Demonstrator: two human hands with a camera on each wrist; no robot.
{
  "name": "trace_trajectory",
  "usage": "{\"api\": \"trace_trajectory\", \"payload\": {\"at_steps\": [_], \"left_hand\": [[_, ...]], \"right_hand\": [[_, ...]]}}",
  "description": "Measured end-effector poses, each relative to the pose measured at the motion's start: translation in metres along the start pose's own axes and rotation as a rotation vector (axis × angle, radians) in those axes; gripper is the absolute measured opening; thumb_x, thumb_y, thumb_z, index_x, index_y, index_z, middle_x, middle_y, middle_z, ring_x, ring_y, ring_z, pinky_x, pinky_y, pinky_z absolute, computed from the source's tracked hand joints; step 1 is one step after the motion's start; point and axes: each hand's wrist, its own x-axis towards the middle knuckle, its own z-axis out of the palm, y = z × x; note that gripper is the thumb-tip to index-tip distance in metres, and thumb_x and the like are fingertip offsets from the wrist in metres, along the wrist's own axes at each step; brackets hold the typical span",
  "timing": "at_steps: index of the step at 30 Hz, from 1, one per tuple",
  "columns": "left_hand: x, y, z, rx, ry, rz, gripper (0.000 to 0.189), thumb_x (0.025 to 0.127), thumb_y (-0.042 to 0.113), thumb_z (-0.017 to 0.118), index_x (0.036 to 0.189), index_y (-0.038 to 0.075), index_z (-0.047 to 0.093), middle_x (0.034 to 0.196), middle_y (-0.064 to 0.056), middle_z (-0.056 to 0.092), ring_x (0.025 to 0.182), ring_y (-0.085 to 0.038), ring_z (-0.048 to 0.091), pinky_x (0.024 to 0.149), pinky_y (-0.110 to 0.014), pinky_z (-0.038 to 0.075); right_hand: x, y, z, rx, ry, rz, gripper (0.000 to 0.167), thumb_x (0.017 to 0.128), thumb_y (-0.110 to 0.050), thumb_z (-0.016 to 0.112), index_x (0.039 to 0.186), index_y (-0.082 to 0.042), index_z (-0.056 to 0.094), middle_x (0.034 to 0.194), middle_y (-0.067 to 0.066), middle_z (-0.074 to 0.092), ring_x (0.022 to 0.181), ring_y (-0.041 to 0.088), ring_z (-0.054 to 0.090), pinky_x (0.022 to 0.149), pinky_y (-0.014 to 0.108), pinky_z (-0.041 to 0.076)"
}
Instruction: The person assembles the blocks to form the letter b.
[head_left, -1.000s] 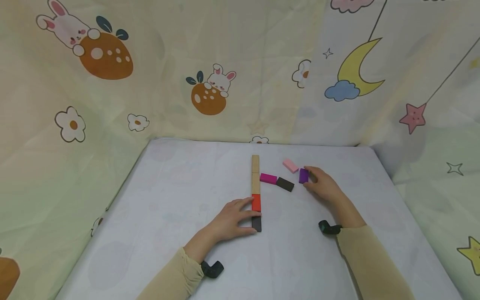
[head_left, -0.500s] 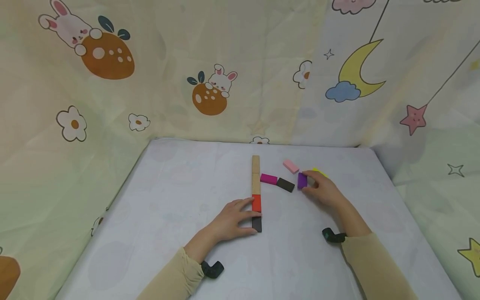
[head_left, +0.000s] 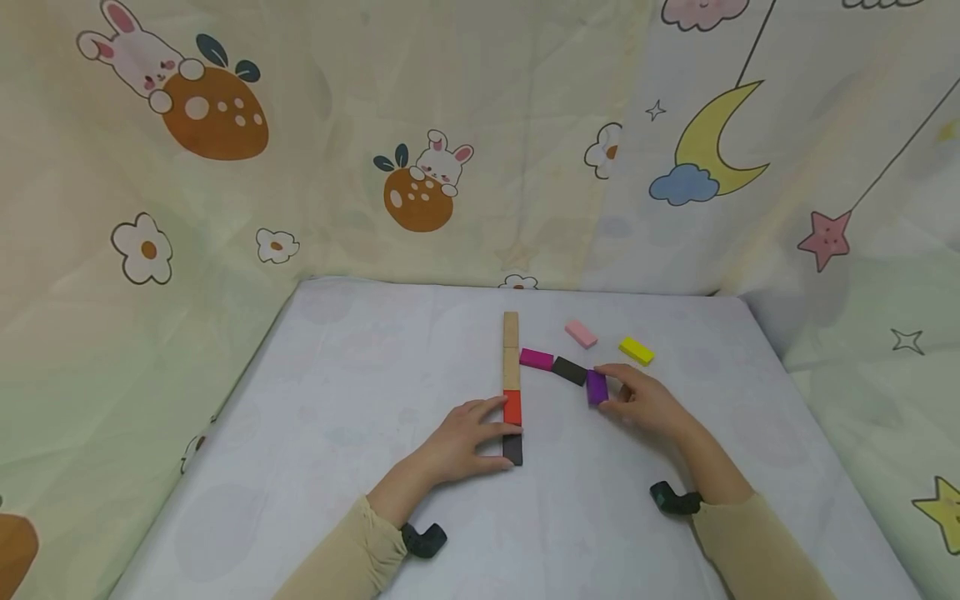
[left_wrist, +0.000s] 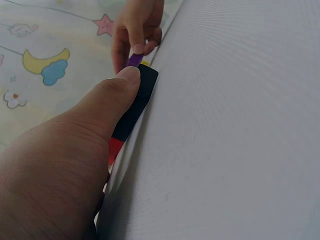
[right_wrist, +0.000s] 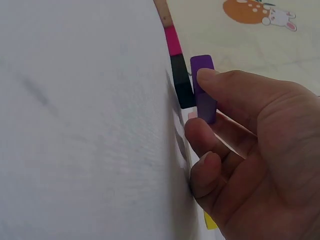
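My right hand point(head_left: 647, 402) pinches a purple block point(head_left: 597, 387) between thumb and fingers, at the right end of a dark block point(head_left: 570, 371). In the right wrist view the purple block point(right_wrist: 203, 95) stands tilted beside that dark block. A magenta block point(head_left: 537, 359) links the dark block to a straight row of blocks. This row has two wooden blocks point(head_left: 511, 350), a red block point(head_left: 512, 407) and a black block point(head_left: 513, 450). My left hand point(head_left: 461, 440) rests on the row's near end with fairly straight fingers, its thumb against the black block point(left_wrist: 137, 102).
Farther back on the white-covered table point(head_left: 360, 375) lie a pink block point(head_left: 581, 333) and a yellow block point(head_left: 636, 351). A patterned cloth point(head_left: 315, 167) rises behind the table and at both sides.
My right hand has brought the purple block toward me and slightly left, from near the pink block to the dark block's end. The yellow block has come into view. The left hand stays put.
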Motion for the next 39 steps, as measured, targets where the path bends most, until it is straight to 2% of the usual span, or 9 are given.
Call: {"api": "trace_trajectory", "payload": {"at_steps": [5,13,19,34,39], "left_hand": [[0.000,0.000,0.001,0.003,0.005,0.005,0.053,0.090,0.062,0.059,0.140,0.052,0.046,0.162,0.004,0.026,0.143,-0.027,0.034,0.115,-0.053,0.032],[-0.001,0.001,0.002,-0.007,-0.008,-0.007,0.053,0.090,0.061,0.059,0.140,0.052,0.046,0.163,0.004,0.025,0.144,-0.027,0.033,0.116,-0.052,0.032],[-0.002,0.000,0.003,0.002,-0.001,-0.001,0.053,0.090,0.061,0.059,0.140,0.051,0.047,0.162,0.004,0.026,0.144,-0.026,0.033,0.116,-0.052,0.032],[-0.001,0.000,0.000,0.004,0.006,0.010,0.053,0.090,0.062,0.059,0.140,0.052,0.047,0.162,0.003,0.026,0.144,-0.026,0.033,0.115,-0.052,0.032],[-0.001,0.000,0.000,0.002,0.007,0.010,0.053,0.090,0.062,0.059,0.140,0.052,0.046,0.163,0.003,0.026,0.144,-0.026,0.032,0.115,-0.053,0.032]], "right_hand": [[-0.006,0.002,0.002,-0.025,0.016,-0.014,0.062,0.087,-0.026,0.076,0.144,-0.024,0.050,0.140,0.008,0.054,0.084,0.018,0.051,0.066,0.026,0.046],[-0.009,0.009,0.007,-0.012,-0.003,-0.050,0.061,0.087,-0.029,0.076,0.142,-0.028,0.051,0.128,0.001,0.058,0.081,0.016,0.051,0.063,0.025,0.044],[-0.007,0.016,0.012,-0.035,0.010,-0.071,0.058,0.088,-0.029,0.076,0.141,-0.032,0.052,0.133,-0.004,0.057,0.081,0.016,0.051,0.065,0.024,0.044],[-0.008,0.009,0.012,-0.063,0.027,-0.047,0.064,0.087,-0.028,0.075,0.145,-0.028,0.047,0.145,0.005,0.051,0.091,0.018,0.051,0.075,0.028,0.047],[-0.009,0.008,0.012,-0.056,0.026,-0.023,0.067,0.087,-0.029,0.076,0.146,-0.029,0.045,0.137,0.002,0.053,0.084,0.017,0.050,0.069,0.026,0.044]]}}
